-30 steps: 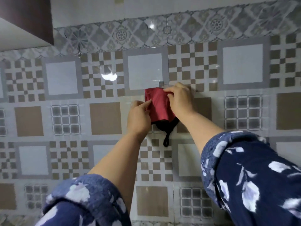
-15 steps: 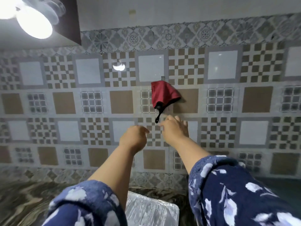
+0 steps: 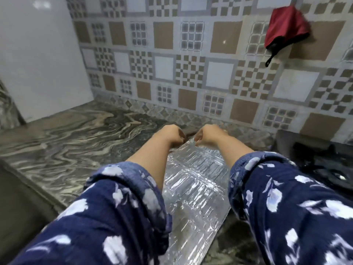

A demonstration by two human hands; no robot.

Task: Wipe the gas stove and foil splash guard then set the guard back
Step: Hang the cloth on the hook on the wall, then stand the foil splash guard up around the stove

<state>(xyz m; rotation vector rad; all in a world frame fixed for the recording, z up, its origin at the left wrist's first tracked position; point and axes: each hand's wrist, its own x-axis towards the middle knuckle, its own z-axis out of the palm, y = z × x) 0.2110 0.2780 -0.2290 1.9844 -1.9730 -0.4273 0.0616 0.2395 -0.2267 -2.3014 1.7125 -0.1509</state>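
My left hand [image 3: 172, 133] and right hand [image 3: 209, 135] curl around the far edge of the foil guard [image 3: 193, 188]. It lies flat on the marble surface [image 3: 76, 142]. A red cloth [image 3: 284, 28] hangs on the tiled wall [image 3: 191, 64].

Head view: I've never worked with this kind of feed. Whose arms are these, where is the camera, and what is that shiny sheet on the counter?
There is no machine here. The single picture comes from a camera worn on a person's head, looking forward and down, so the two arms in flowered sleeves are that person's own. The left hand and right hand both reach to the far edge of the foil guard, a crinkled silver sheet lying on the marbled counter. Their fingers look curled at that edge, but blur hides whether they grip it. A red cloth hangs on the tiled wall, upper right. The dark shape at the right edge is probably the stove.
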